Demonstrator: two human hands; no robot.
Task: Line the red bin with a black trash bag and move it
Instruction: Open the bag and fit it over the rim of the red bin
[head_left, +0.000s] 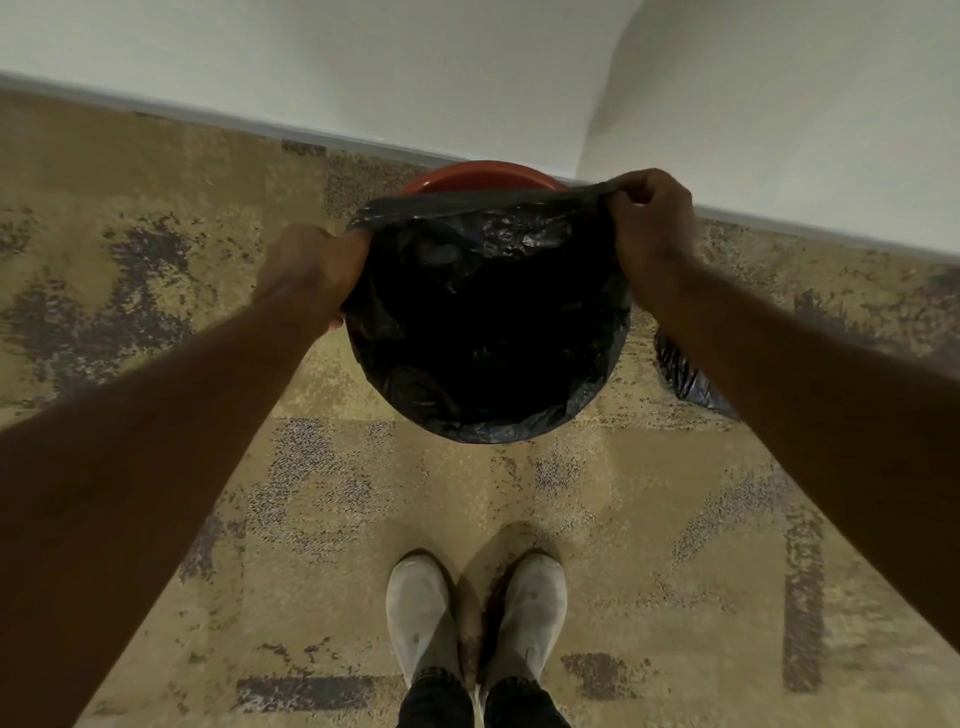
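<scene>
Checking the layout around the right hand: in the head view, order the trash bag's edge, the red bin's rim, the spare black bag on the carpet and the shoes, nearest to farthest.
1. Trash bag: its edge is pinched in the right hand.
2. Red bin: rim just left of it, by the wall.
3. Spare black bag: on the carpet, partly hidden under the right forearm.
4. Shoes: bottom, nearest the person.

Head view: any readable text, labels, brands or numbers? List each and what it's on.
None readable.
Black bag, held open by the left hand and right hand: no print visible.
Red bin: only a strip of rim shows, no label on it.
Second black bag on the carpet: no print visible.
Shoes: no logo visible.
Wall: bare.
</scene>
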